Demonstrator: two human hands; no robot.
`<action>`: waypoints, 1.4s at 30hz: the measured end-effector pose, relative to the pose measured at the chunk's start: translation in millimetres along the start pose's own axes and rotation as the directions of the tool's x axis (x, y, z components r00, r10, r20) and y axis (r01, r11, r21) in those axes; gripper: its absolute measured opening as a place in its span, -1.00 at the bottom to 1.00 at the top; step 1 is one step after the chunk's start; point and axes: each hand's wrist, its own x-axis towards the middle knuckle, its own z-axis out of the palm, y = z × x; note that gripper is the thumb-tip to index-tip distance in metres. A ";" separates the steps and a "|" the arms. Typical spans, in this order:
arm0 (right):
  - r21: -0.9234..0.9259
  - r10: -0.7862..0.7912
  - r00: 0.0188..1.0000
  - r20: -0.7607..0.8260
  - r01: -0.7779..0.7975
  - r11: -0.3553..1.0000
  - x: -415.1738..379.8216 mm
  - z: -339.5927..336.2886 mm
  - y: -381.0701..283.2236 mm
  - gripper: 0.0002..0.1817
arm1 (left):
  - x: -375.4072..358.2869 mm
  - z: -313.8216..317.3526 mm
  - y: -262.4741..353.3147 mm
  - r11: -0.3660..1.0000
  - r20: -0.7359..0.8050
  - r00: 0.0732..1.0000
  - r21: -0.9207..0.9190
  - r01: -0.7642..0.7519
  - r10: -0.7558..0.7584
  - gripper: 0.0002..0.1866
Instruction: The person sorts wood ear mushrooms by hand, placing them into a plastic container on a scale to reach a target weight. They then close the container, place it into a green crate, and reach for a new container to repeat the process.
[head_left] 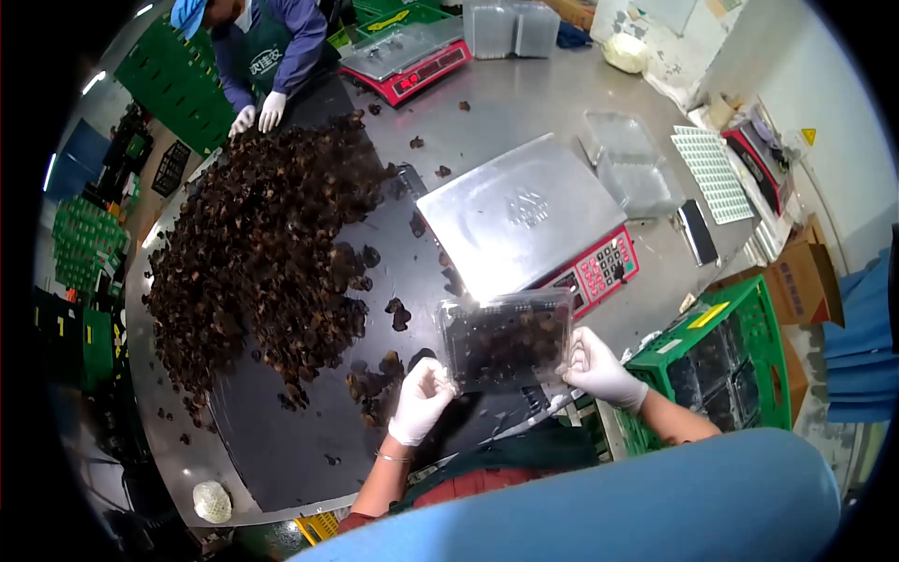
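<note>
Between my two white-gloved hands is a clear plastic box (508,343) with dark brown pieces, like wood ear mushrooms, showing through it. The fingers of my left hand (423,401) pinch its left lower corner. My right hand (601,369) grips the right edge, fingers closed on the rim. Just beyond the box stands a scale with a bare metal plate (524,211) and a red keypad panel (599,270). To the left spreads a large heap of dark mushroom pieces (262,253) on a black mat (281,450), with a few loose pieces (398,315) nearer to me.
Across the table, another person's gloved hands (272,110) touch the heap. Clear boxes (637,173), a label sheet (714,173) and a phone (698,231) lie right of the scale. A green crate (773,351) with packed boxes stands at right. A second red scale (412,80) is at the back.
</note>
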 end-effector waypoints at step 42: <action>-0.199 -0.353 0.914 -0.201 0.314 0.928 3.9 -9.0 -40.8 -0.23 | 62.3 31.3 27.3 0.981 0.081 0.988 0.132 -0.139 0.129 -0.69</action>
